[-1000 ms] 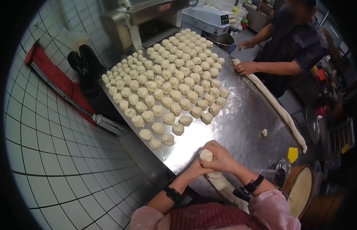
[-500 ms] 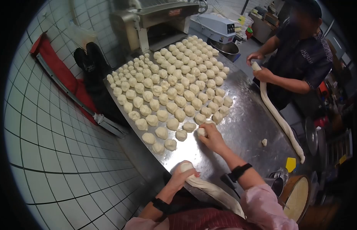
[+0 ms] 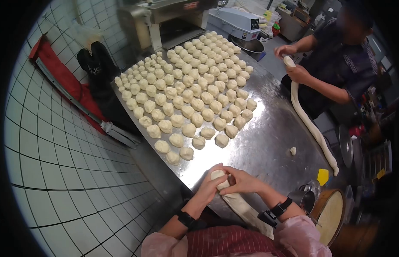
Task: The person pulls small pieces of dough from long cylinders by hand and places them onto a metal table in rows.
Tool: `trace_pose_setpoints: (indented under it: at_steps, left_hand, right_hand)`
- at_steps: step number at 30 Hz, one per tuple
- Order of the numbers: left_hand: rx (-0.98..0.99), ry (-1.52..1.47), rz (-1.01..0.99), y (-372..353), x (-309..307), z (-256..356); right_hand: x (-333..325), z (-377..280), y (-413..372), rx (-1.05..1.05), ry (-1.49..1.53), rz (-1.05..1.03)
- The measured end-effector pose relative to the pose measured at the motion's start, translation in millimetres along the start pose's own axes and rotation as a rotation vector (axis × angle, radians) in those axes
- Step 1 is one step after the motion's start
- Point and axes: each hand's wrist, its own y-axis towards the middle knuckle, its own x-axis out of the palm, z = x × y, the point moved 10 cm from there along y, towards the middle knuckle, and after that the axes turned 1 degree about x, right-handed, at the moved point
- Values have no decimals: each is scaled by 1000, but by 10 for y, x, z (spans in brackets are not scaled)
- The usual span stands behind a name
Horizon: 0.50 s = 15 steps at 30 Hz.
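My left hand [image 3: 209, 186] and my right hand [image 3: 241, 181] both grip the top end of a long dough rope [image 3: 244, 207] at the near edge of the steel table [image 3: 268, 141]. The rope hangs down over the edge toward my lap. Just beyond my hands lie rows of several small dough pieces [image 3: 191, 90], the nearest being a freshly set piece [image 3: 221, 140].
A co-worker [image 3: 336, 64] at the far right holds up another long dough rope [image 3: 311, 124] with both hands. A small dough scrap [image 3: 293, 150] lies on the table. A yellow scraper [image 3: 322, 176], metal cups [image 3: 309, 195], a round pan [image 3: 330, 214] sit at my right. Machines stand at the back.
My right hand came back from setting a dough piece in the rows and joined my left hand on the rope's end. The co-worker still holds the other rope raised.
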Motion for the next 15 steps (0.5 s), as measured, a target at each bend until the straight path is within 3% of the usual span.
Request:
trace_pose_setpoints:
  at_steps: [3,6,8,10,13,15]
  left_hand:
    - [61,128,-33,-6,239,129]
    - [115,96,-100,9,175,127]
    - [-76,310,-395,-65,381,-111]
    - [-92,284,-368,-144,395,-241]
    - [-27,357,-356,-83,335,-243]
    - [-87,385,-364,-38,270,-341]
  right_hand:
    - [-86,-146,-30,-115,-82,168]
    - [-146,-68,-34,-105,-64,198]
    - [-193,-140,-110,-109,-212,292]
    - [-212,-293,-219,-210,-296,453]
    - [-189,-346,-223,-213,-270,475]
    - [-237,-295,-115,-164,-213,478]
